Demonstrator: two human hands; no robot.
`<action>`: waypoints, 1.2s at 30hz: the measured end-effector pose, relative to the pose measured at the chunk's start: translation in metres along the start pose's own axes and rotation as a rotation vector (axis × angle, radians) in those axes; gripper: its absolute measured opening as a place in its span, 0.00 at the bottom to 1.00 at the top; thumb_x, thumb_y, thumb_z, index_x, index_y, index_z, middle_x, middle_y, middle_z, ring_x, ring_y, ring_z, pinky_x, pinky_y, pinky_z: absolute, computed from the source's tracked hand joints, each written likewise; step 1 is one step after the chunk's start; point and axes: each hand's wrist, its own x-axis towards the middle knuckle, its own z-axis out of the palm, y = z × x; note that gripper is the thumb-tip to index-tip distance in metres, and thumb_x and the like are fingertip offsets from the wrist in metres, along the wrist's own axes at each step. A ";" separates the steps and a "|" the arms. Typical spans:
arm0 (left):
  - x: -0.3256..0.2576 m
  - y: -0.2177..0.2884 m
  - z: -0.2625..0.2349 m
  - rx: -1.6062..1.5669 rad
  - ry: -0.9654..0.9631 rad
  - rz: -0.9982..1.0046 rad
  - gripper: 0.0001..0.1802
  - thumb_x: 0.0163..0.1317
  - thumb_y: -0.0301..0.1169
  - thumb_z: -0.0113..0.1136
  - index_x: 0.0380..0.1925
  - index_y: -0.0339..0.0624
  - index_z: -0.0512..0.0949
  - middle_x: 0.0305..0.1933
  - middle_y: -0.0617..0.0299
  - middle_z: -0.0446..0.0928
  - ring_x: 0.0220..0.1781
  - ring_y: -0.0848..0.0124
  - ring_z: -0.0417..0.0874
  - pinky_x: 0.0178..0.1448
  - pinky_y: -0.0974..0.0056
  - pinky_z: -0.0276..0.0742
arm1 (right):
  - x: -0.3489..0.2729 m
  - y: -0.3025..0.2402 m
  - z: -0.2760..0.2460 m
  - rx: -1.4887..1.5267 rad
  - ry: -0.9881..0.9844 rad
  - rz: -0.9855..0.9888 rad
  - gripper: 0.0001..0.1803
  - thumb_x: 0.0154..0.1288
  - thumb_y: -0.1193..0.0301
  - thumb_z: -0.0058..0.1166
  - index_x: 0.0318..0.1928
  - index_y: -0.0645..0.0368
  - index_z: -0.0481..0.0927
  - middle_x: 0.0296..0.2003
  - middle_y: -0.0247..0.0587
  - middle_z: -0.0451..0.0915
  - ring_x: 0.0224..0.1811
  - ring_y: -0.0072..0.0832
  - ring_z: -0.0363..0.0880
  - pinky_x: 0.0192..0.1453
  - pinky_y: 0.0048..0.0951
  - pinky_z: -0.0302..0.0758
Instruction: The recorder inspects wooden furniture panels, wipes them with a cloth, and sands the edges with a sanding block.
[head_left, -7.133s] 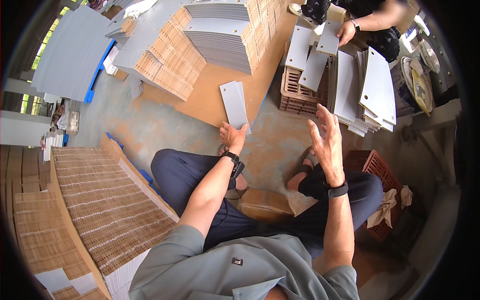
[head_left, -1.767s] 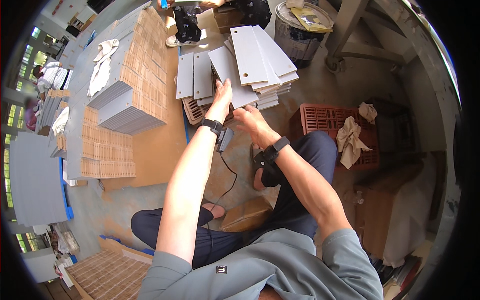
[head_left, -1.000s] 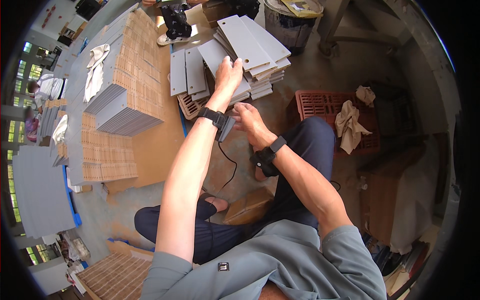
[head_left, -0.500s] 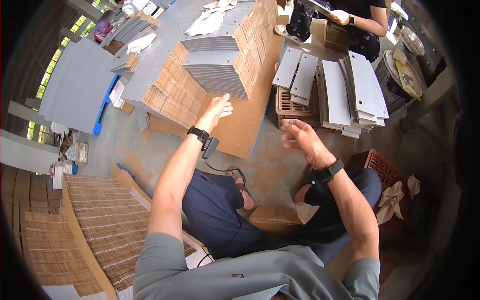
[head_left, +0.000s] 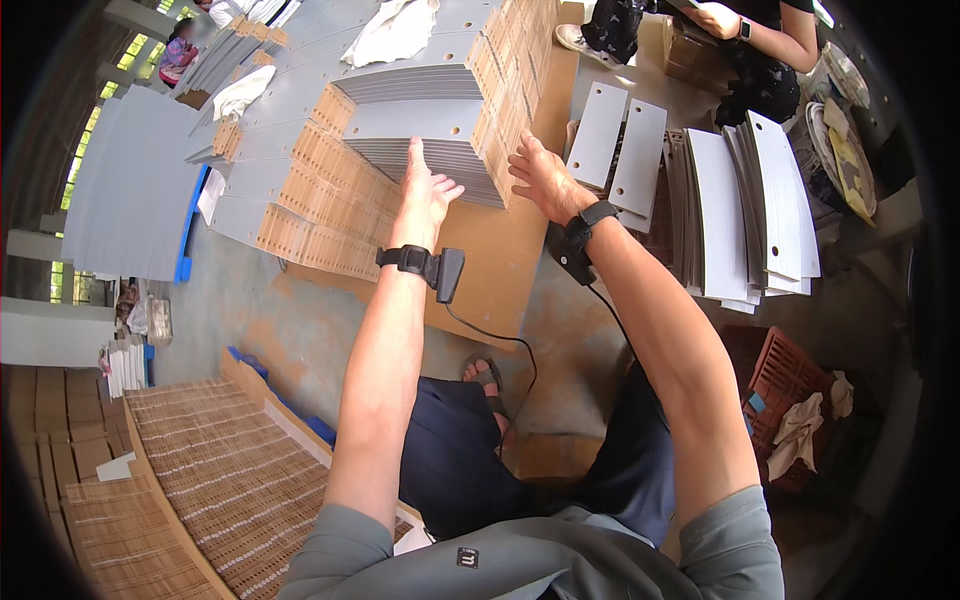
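Both my arms reach forward to a block of stacked grey panels [head_left: 410, 122] with tan, brown-marked ends and round holes. My left hand [head_left: 428, 196] is open in front of the stack's near face, its fingers apart and nothing in them. To the right, my right hand [head_left: 546, 178] is also open and empty, beside the tan end [head_left: 490, 140] of the stack. Whether either hand touches the panels I cannot tell. A lower step of panels with tan ends [head_left: 335, 200] lies to the left of my left hand. Underneath is a brown board [head_left: 480, 270].
Loose grey panels [head_left: 638, 165] and an upright row of them [head_left: 720, 210] stand at the right. A co-worker's hand [head_left: 715, 20] shows beyond. White cloths [head_left: 395, 30] lie on the stack. A red crate [head_left: 790, 385] stands lower right; a bundle of brown-striped stacks [head_left: 220, 450] lies lower left.
Both my hands have moved forward to the stack; the right has also swung left, nearer the left hand. My view has shifted, and my legs have moved.
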 end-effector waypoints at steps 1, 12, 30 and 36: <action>0.003 0.000 0.002 0.005 0.014 -0.009 0.71 0.60 0.70 0.57 0.72 0.20 0.28 0.76 0.21 0.31 0.80 0.33 0.39 0.76 0.34 0.57 | 0.010 0.003 0.001 0.002 0.006 0.010 0.45 0.78 0.44 0.32 0.78 0.67 0.42 0.77 0.63 0.48 0.81 0.47 0.46 0.80 0.50 0.53; 0.026 -0.002 0.013 -0.083 0.004 -0.066 0.69 0.59 0.69 0.60 0.75 0.27 0.33 0.77 0.24 0.36 0.80 0.33 0.43 0.76 0.31 0.55 | 0.034 0.005 0.015 0.130 -0.041 0.026 0.52 0.75 0.38 0.33 0.76 0.75 0.41 0.75 0.67 0.51 0.80 0.48 0.48 0.80 0.51 0.52; 0.011 0.004 -0.025 -0.195 -0.008 -0.136 0.67 0.53 0.51 0.76 0.75 0.29 0.38 0.75 0.34 0.47 0.79 0.45 0.51 0.78 0.35 0.55 | -0.007 -0.014 -0.011 -0.207 0.008 -0.067 0.44 0.75 0.41 0.41 0.72 0.69 0.62 0.68 0.58 0.68 0.67 0.46 0.72 0.69 0.48 0.70; 0.016 0.000 -0.003 -0.107 0.005 -0.042 0.58 0.53 0.51 0.75 0.72 0.36 0.51 0.73 0.42 0.53 0.78 0.50 0.55 0.75 0.33 0.59 | -0.020 -0.025 -0.024 -0.219 0.044 -0.070 0.42 0.75 0.43 0.44 0.70 0.70 0.64 0.67 0.58 0.69 0.65 0.46 0.74 0.67 0.45 0.72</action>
